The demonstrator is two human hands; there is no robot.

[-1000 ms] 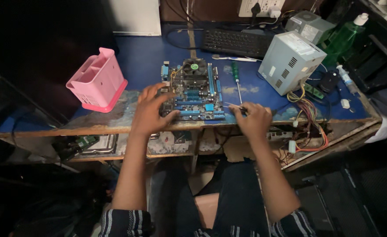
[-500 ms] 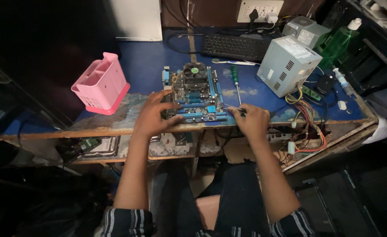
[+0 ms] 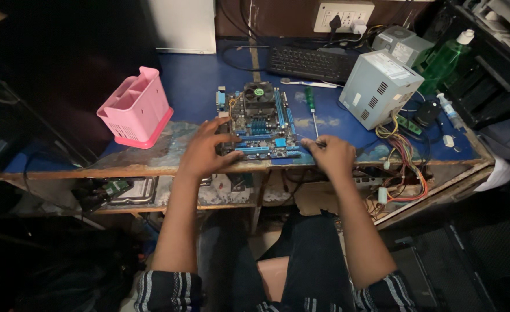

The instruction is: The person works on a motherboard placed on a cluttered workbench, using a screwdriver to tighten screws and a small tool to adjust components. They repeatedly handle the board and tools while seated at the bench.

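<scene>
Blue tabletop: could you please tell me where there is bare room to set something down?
Bare blue shows between the pink caddy and the motherboard, running back toward the white box. The right end is crowded: power supply, loose wires, keyboard, screwdriver.

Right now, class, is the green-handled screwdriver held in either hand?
No: the screwdriver lies on the blue table, apart from both hands.
</scene>
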